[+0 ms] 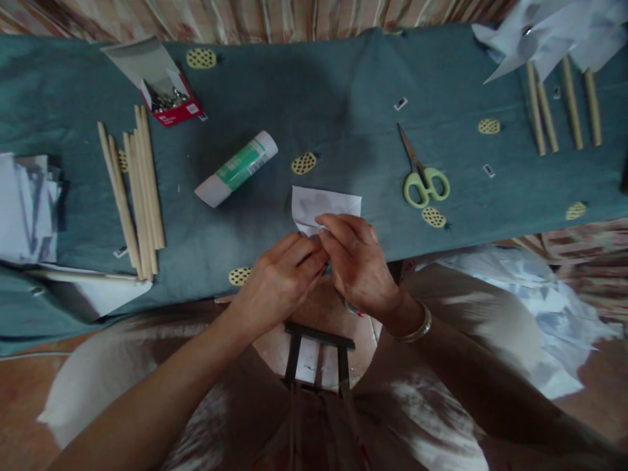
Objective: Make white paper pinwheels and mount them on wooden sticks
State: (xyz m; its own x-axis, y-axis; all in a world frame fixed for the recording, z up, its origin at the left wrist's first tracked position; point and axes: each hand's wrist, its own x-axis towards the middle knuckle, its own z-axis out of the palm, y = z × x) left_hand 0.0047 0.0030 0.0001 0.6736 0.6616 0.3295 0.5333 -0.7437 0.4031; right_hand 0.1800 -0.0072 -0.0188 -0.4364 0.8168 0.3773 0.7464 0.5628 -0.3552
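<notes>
A small piece of white paper [326, 203] lies at the table's front edge, its near side between my hands. My left hand [287, 268] is closed, fingertips pinching at the paper's near edge. Bent fingers of my right hand [356, 258] press on the same paper from the right, its fingertips meeting those of the left. The exact grip point is hidden behind the fingers. Beyond the paper to the left lies a glue stick [240, 167] with a green label. Green-handled scissors [422, 173] rest to the right, blades pointing away.
Several wooden sticks [142, 196] lie at left beside stacked white paper [29, 209]. An open red box [174, 104] holds small metal pieces. White paper pinwheels [554, 39] on sticks sit at far right. A plastic bag [534, 307] is below the table's right edge.
</notes>
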